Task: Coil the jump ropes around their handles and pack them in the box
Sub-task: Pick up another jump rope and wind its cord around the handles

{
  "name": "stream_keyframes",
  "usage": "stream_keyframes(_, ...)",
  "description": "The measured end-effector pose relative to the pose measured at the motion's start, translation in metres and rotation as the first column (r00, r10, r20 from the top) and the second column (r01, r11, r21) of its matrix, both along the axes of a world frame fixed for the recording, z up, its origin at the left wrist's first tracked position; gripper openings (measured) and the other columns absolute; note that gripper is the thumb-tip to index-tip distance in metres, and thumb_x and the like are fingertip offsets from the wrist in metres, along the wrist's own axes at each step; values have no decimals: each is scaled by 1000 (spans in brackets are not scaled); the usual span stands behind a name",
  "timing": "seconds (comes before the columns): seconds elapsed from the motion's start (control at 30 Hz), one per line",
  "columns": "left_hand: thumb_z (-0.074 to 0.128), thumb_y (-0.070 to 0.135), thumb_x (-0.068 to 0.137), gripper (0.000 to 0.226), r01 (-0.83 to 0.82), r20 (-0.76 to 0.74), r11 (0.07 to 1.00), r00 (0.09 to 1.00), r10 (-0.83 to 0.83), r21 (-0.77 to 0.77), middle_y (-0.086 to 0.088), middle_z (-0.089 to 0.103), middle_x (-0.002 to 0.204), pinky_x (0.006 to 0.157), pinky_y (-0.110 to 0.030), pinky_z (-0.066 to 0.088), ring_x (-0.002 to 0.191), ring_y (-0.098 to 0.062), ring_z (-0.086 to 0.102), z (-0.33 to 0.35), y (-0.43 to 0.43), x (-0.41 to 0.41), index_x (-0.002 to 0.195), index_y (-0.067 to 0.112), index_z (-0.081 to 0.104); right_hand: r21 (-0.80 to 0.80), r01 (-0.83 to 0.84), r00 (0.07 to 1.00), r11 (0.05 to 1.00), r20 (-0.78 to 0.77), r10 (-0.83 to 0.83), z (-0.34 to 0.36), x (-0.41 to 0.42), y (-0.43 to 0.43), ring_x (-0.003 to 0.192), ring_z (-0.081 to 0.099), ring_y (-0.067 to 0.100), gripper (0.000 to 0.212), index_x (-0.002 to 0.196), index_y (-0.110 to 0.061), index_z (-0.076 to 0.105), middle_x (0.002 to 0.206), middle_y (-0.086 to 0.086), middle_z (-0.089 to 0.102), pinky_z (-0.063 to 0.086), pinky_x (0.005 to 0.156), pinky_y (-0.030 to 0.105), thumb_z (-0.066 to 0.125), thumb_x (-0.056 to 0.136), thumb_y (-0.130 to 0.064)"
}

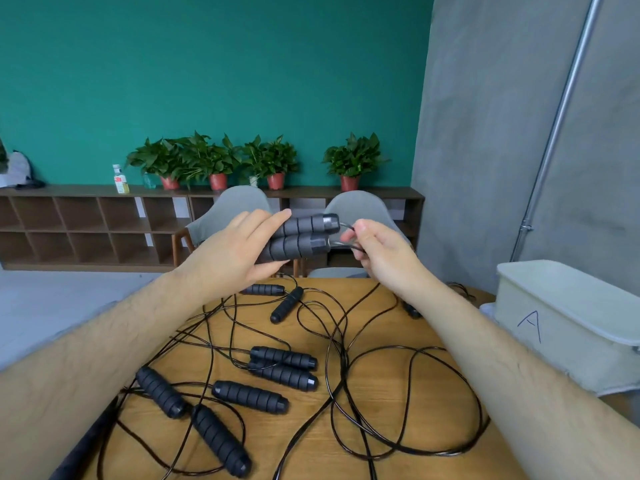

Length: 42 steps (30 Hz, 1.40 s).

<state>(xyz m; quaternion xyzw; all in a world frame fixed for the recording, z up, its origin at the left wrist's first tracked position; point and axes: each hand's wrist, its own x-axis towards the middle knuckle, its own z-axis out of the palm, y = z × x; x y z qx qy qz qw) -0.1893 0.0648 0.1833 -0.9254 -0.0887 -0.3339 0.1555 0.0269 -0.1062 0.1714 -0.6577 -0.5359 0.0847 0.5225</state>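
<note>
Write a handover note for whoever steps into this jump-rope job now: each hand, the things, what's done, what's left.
Left hand grips two handles side by side, above the table.
Right hand pinches their cord near the caps.
Other handles and tangled cords lie loose on the table; white box marked A stands at right, contents unseen.
Done: no coiled rope visible.
Left: coil the held rope, then the rest, pack all.

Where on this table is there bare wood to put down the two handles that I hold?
The widest bare wood of the table lies inside the big cord loop, between the paired handles and your right forearm. The left and middle are crowded with loose handles and crossing cords.
</note>
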Motion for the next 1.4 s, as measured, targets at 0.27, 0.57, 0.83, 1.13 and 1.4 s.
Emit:
stream_keyframes(0.27,65,39,96,73,-106,208,969,966,153,-223,-12,53,131,88,-48,56,117,-31,55,16,-23,33,154,11,33,169,249,965,954,38,-259,-39,-68,17,61,55,8,31,112,-24,50,74,-5,57,46,56,35,23,109,-39)
stream_keyframes(0.57,71,28,90,79,-484,-129,791,817,562,375,-9,54,126,57,-31,53,107,-28,55,0,-6,34,156,9,30,-303,301,635,904,771,47,-2,-88,17,93,67,26,19,115,-7,53,104,8,66,56,74,37,56,98,-15)
stream_keyframes(0.83,78,42,76,76,44,-303,957,952,48,287,-2,59,121,55,-30,56,100,-20,51,-3,-4,17,142,19,47,-115,114,507,987,861,42,43,-37,6,77,55,18,24,87,-28,51,80,-9,55,46,67,37,46,104,-43)
stream_keyframes(1.13,81,34,78,70,253,-110,967,962,-252,-3,-4,61,115,75,-34,58,105,-15,52,1,-30,12,134,15,44,-157,-237,934,959,234,270,51,-20,-10,68,55,-5,14,88,-22,67,78,-11,63,44,66,10,61,99,-28)
stream_keyframes(1.4,71,31,85,56,115,197,971,978,-73,-211,-2,60,120,76,-39,56,106,-17,58,22,-57,21,134,15,48,-143,-272,943,952,-235,234,21,-25,0,56,37,9,28,80,-28,58,62,-10,42,36,53,22,45,105,-23)
